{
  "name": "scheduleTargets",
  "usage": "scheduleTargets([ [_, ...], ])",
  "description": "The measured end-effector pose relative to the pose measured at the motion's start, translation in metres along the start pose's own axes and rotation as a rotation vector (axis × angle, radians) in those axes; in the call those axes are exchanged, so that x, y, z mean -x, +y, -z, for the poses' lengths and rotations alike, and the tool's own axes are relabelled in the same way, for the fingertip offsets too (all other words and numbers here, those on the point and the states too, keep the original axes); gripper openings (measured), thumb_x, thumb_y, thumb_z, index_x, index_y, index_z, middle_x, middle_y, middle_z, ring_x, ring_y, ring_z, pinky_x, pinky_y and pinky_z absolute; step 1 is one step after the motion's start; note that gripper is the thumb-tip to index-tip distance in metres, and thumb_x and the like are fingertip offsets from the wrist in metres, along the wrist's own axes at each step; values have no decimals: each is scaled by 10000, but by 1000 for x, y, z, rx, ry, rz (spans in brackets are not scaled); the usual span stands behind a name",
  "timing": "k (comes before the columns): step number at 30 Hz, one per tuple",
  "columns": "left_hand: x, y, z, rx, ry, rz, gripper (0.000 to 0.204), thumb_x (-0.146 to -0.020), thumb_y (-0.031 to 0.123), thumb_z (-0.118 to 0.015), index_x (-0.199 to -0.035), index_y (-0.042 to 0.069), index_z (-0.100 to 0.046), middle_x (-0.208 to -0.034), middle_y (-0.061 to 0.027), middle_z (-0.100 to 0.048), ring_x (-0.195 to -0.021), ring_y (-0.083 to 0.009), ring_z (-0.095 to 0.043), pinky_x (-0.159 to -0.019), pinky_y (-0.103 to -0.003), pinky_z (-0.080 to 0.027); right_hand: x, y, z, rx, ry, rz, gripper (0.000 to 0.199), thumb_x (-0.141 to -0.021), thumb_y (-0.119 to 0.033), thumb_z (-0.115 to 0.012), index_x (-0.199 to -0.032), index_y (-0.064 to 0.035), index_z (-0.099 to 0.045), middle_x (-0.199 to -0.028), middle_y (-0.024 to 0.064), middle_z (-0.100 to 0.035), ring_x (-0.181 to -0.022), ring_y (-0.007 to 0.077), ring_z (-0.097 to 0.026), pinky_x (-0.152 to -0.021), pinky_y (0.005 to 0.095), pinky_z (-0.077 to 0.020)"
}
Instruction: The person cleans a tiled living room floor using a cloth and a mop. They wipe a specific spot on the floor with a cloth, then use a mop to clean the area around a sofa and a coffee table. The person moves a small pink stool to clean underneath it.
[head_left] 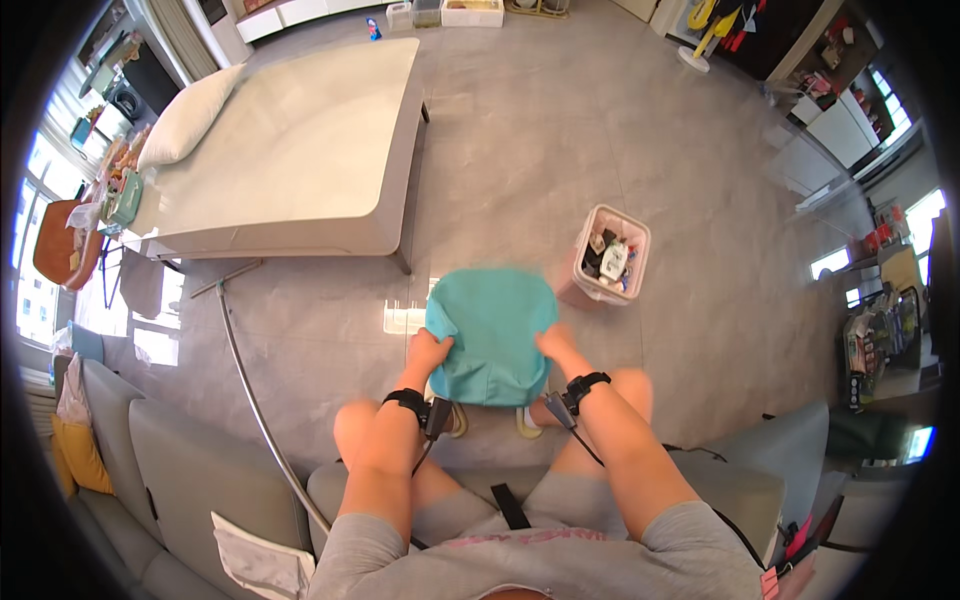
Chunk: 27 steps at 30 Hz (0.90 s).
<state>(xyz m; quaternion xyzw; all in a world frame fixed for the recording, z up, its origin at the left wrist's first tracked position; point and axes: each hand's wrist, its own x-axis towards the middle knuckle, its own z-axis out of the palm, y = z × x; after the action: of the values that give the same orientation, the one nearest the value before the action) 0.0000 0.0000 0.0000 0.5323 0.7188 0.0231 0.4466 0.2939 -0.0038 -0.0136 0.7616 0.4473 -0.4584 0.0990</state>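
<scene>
A teal cloth cover [492,335], rounded and roughly square, is spread out in front of my knees. Its top is fairly smooth, while the near edge hangs in folds. My left hand [430,350] grips its left edge, fingers curled into the cloth. On the opposite side my right hand [556,343] is closed around the right edge. Whatever lies under the cloth is hidden. Both wrists wear black straps with small boxes and cables.
A pink bin [612,255] filled with rubbish stands ahead to the right. The low bed [290,150] with a pillow [190,115] occupies the far left. A long metal pole [243,365] leans beside the grey sofa [215,465] I sit on.
</scene>
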Motion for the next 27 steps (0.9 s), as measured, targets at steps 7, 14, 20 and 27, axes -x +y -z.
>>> scheduleTargets([
  [7, -59, 34, -16, -8, 459, -223, 685, -707, 423, -728, -1173, -15, -481, -1091, -213, -552, -1040, -362, -521, -874, -415, -439, -85, 14, 30, -326, 541, 72, 355, -741, -307, -715, -822, 22, -608, -858, 180, -610, -801, 302, -573, -727, 411, -462],
  [14, -109, 15, -8, 385, 450, -321, 219, -732, 193, -725, -774, -9, -651, -719, -141, -648, -691, -265, -626, -654, -352, -481, -35, -20, 22, -421, 556, 308, 437, -729, -79, -686, -537, -41, -296, -507, 100, -244, -431, 234, -298, -469, 398, -329],
  [20, -89, 21, -16, 666, 233, -277, 140, -756, 89, -704, -728, 1, -598, -634, -11, -558, -580, -102, -482, -554, -272, -420, 2, -6, 23, -342, 662, 381, 364, -692, -44, -665, -513, -6, -351, -495, 176, -290, -425, 319, -357, -463, 432, -325],
  [27, -60, -3, 0, 572, 286, -342, 142, -762, 97, -701, -710, 27, -590, -591, 20, -494, -552, -80, -415, -516, -252, -358, -22, -6, 10, -477, 487, 350, 199, -715, -85, -660, -564, -3, -558, -529, 154, -524, -493, 254, -517, -500, 379, -405],
])
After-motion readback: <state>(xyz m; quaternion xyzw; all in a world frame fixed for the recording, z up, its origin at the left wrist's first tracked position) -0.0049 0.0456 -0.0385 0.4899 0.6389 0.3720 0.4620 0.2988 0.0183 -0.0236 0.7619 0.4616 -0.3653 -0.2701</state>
